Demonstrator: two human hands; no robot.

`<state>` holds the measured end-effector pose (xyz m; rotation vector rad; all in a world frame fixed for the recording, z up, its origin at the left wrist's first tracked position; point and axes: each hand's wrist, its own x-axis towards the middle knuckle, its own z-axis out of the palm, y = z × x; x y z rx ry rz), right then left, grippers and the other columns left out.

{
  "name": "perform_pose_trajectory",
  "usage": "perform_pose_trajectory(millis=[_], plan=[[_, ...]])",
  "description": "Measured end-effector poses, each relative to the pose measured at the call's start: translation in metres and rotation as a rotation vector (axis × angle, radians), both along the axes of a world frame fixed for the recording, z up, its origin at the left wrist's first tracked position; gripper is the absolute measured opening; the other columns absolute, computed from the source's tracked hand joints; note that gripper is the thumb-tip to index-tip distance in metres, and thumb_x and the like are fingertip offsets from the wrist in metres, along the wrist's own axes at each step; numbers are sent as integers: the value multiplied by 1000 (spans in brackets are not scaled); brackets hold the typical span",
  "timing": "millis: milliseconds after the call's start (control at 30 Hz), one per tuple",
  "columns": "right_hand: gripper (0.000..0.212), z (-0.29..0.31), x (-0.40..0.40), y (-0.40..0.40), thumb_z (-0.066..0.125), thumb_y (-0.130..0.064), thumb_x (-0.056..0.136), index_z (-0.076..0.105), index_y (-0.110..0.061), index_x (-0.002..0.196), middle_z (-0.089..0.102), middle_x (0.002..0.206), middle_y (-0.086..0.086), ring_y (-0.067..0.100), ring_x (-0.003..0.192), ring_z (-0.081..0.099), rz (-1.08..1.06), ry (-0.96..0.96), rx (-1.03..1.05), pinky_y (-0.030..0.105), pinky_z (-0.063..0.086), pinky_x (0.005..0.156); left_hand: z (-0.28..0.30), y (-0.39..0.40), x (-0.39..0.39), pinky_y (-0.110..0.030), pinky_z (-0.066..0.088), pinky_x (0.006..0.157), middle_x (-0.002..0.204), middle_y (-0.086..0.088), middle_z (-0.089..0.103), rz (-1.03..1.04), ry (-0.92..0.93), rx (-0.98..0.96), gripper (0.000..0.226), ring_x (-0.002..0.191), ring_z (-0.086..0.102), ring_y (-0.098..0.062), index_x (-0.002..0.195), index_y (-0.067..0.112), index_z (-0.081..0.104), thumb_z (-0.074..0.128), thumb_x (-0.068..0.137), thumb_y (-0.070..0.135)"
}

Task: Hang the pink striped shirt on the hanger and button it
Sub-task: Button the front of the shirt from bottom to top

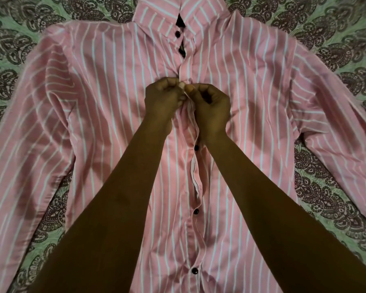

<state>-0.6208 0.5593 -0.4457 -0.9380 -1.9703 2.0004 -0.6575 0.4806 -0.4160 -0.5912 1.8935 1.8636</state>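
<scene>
Green paisley bedspread (347, 34) beneath. Left hand (163, 98) and right hand (211, 106) pinch the placket at centre of the pink striped shirt (106, 98), lying flat, collar at twelve o'clock. Buttoning mid-chest; next, push the button through. Hanger unseen.

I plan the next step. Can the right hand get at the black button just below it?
Probably yes. The button lies bare on the placket beside the right wrist, with nothing over it. But the right hand is pinching the shirt edge and must let go first.
</scene>
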Motion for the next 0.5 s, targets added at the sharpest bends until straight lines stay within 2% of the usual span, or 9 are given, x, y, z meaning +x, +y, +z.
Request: perform_pose_trajectory(millis=[133, 200, 233, 300, 367, 433, 500], plan=[[15, 5, -10, 7, 67, -6, 74, 68, -16, 62, 66, 65, 6, 23, 71, 62, 1, -69, -198, 41, 53, 80, -5, -3, 0, -19, 51, 57, 52, 5, 60, -22, 53, -10, 20, 48, 56, -5, 70, 14, 58, 60, 86, 2], [21, 14, -12, 10, 60, 5, 81, 64, -7, 65, 64, 54, 3, 16, 58, 62, 18, -110, -326, 26, 56, 65, -9, -3, -1, -29, 53, 67, 62, 1, 63, -120, 210, -221, 11, 59, 60, -14, 73, 12, 61, 61, 84, 10], [22, 15, -13, 12, 56, 8, 83, 62, -4, 66, 63, 48, -2, 9, 49, 60, 34, -120, -352, 18, 52, 55, -11, -3, -1, -32, 53, 71, 68, -1, 64, -193, 309, -366, 7, 66, 62, -19, 77, 11, 63, 59, 82, 13], [23, 16, -13, 16, 55, 7, 85, 60, -5, 65, 60, 41, -6, 2, 40, 55, 61, -141, -348, 11, 45, 45, -12, -2, 0, -34, 51, 73, 77, -2, 68, -273, 447, -588, 11, 77, 64, -24, 85, 10, 66, 56, 82, 14], [25, 17, -15, 16, 58, -1, 85, 62, -9, 63, 60, 44, -4, 8, 45, 56, 103, -174, -252, 14, 43, 47, -10, -1, -2, -34, 51, 74, 82, -3, 71, -267, 474, -630, 13, 81, 65, -25, 86, 11, 68, 56, 82, 15], [25, 15, -17, 17, 61, -9, 85, 64, -14, 61, 62, 57, 7, 20, 59, 56, 152, -223, -116, 26, 44, 58, -11, -3, -6, -30, 51, 73, 82, -4, 72, -261, 431, -607, 11, 81, 66, -23, 85, 13, 69, 61, 80, 17], [25, 11, -19, 20, 62, -14, 85, 65, -13, 60, 61, 62, 13, 24, 61, 55, 197, -245, -16, 36, 45, 64, -11, -8, -11, -28, 51, 73, 80, -5, 72, -273, 396, -581, 8, 80, 67, -21, 82, 12, 71, 65, 76, 13]])
